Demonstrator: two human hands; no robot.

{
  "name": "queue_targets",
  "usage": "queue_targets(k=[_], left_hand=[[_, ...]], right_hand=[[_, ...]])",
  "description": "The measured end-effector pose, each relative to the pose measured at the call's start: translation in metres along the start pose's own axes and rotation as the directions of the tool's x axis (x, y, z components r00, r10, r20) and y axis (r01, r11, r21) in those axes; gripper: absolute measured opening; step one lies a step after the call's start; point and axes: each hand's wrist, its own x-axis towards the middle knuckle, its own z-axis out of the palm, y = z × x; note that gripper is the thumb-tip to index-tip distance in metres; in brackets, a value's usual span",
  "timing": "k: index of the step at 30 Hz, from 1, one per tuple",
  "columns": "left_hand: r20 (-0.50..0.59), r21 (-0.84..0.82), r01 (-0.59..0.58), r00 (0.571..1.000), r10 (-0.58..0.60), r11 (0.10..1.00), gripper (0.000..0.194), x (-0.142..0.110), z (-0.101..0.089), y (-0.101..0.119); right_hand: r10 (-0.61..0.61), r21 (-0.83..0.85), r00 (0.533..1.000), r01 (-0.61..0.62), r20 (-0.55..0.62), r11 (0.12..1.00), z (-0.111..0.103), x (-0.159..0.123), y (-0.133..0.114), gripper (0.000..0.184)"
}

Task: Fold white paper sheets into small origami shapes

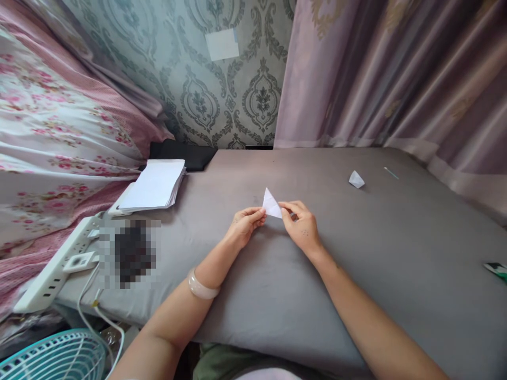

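Between my two hands is a small white folded paper (271, 205), roughly triangular with its point upward, held just above the grey-covered table (245, 274). My left hand (246, 224) pinches its lower left corner between thumb and fingers. On the other side, my right hand (299, 221) grips the lower right corner, thumb and forefinger pressed together. A crease shows faintly across the paper. Farther off to the right lies another folded white paper piece (356, 179), apart from both hands.
At the left stand a stack of white paper (154, 184), a black flat item (178, 154) and a white power strip (59, 264) with cables. A thin stick (391, 172) lies at the back right, a green packet (497, 271) at the right edge. A fan (55, 356) sits lower left.
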Motion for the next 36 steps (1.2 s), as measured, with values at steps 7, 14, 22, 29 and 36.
queue_targets(k=[7,14,22,29,36], left_hand=[[-0.011,0.050,-0.038,0.999,0.039,0.998,0.033,0.000,0.000,-0.003],[-0.060,0.137,-0.084,0.994,0.093,0.987,0.031,0.002,-0.001,-0.006],[-0.008,0.295,-0.206,0.976,0.218,0.933,0.029,-0.006,0.008,-0.004],[0.067,0.448,-0.299,0.951,0.301,0.843,0.028,-0.010,0.012,-0.005],[0.259,0.308,-0.245,0.952,0.166,0.919,0.033,-0.013,0.008,0.003]], right_hand=[[-0.088,-0.225,0.995,0.096,0.044,0.970,0.003,-0.007,-0.001,0.035],[-0.086,-0.220,0.996,0.090,0.028,0.971,0.003,-0.009,-0.011,0.026],[0.266,0.091,0.963,-0.269,0.045,0.959,0.008,-0.004,0.001,0.026],[0.404,0.308,0.893,-0.449,0.201,0.839,0.002,0.004,0.008,0.039],[0.361,0.469,0.808,-0.571,0.466,0.673,-0.015,0.011,0.004,0.036]])
